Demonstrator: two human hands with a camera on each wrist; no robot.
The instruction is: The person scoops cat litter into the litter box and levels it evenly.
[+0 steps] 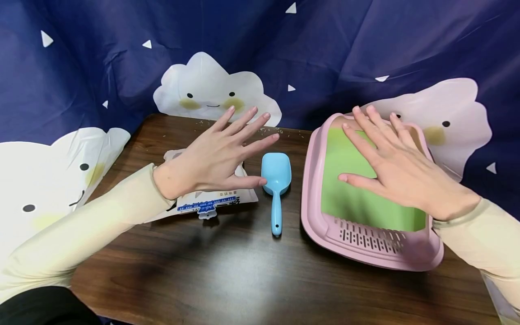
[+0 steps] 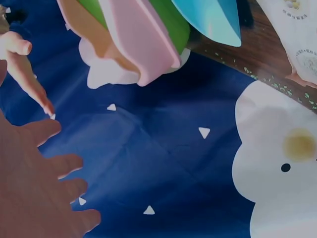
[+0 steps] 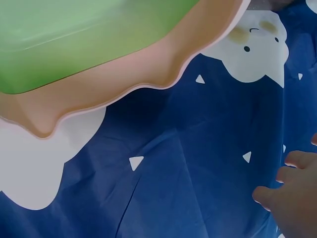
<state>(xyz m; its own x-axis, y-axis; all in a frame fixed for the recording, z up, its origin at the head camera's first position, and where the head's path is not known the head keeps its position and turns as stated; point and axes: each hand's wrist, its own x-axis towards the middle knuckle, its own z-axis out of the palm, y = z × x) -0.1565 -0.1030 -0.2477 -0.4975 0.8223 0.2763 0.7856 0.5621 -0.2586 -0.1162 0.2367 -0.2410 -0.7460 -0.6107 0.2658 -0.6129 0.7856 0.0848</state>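
My left hand [image 1: 213,155] is held up with fingers spread, holding nothing, and hides much of a white printed bag [image 1: 248,195]. A blue-and-white clip [image 1: 207,209] sits along the bag's near edge. Just right of the bag lies a light blue scoop [image 1: 276,174], its handle toward me; in the head view my left thumb overlaps its edge. My right hand [image 1: 400,167], also spread and holding nothing, hovers over a pink litter box [image 1: 312,180] with a green inside. In the right wrist view the litter box's wavy rim [image 3: 148,77] fills the upper left.
Everything stands on a dark brown wooden table [image 1: 243,271]. Small pale bits [image 1: 266,131] are scattered along its far edge. A dark blue cloth [image 1: 325,40] with white clouds and triangles hangs behind. The litter box's slotted front [image 1: 369,237] faces me.
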